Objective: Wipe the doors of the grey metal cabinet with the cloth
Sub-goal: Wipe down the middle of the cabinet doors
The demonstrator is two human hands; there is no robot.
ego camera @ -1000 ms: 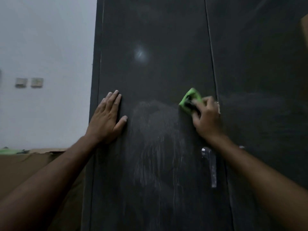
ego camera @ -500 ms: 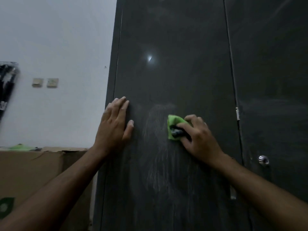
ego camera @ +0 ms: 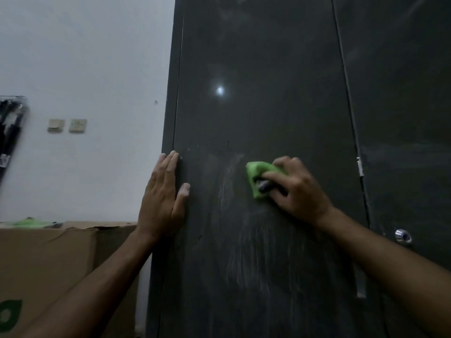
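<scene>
Green cloth (ego camera: 256, 178), bunched, pressed against the left door (ego camera: 256, 106) of the grey metal cabinet, at about mid-height and right of the door's centre. Pale streaks and smears (ego camera: 246, 242) run down the door surface below and left of the cloth; a small bright reflection (ego camera: 220, 91) sits higher on the same panel.

Right hand (ego camera: 296, 189): fingers (ego camera: 280, 176) curled around the cloth, grasping it, knuckles outward, forearm entering from the lower right. A small dark item shows between the fingers and the cloth; what it is cannot be told.

Left hand (ego camera: 162, 198): flat against the door's left edge, the fingers straight, close together and released, pointing up, thumb spread to the right; forearm entering from the lower left.

Right door (ego camera: 402, 106): separated from the left door by a vertical seam, carrying a round metal lock (ego camera: 403, 236); a metal handle (ego camera: 360, 284) lies beside the seam, partly hidden by the right forearm.

Surroundings: white wall (ego camera: 85, 57) left of the cabinet with 2 small wall plates (ego camera: 67, 125); a cardboard box (ego camera: 48, 259) beside the cabinet bears a green printed mark (ego camera: 8, 314), not legible, and green material (ego camera: 29, 223) lies on its top. A dark blurred object (ego camera: 9, 132) hangs at the far left.
</scene>
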